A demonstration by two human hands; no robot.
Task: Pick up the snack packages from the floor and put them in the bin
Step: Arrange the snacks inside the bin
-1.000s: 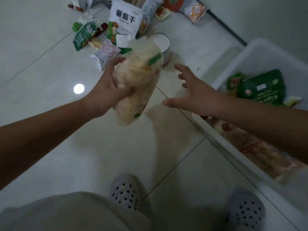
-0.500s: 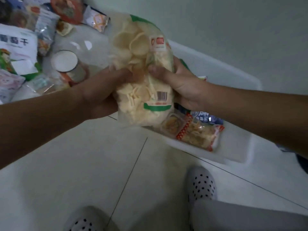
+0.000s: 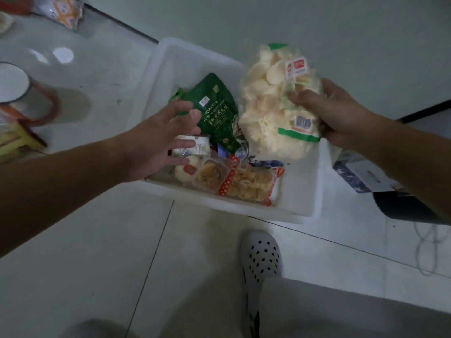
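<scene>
Since half a second ago our left hand [image 3: 158,142] has let go of the bag of chips [image 3: 268,113], and the bag has swung to the right, so that our right hand [image 3: 341,113] alone holds it up over the right part of the white bin [image 3: 300,191]. Our right thumb lies across the front of the bag near its middle, while the other right fingers are hidden behind it. Our left fingers [image 3: 188,143] are spread wide and hold nothing; they hang over the bin's left side, apart from the bag. Between them and the bag lies a green pouch [image 3: 217,113] inside the bin, with a red-edged packet [image 3: 249,184] nearer us. On the floor [image 3: 97,240] to the left stands a tin [image 3: 14,84], and our dotted shoe [image 3: 261,254] is just before the bin.
</scene>
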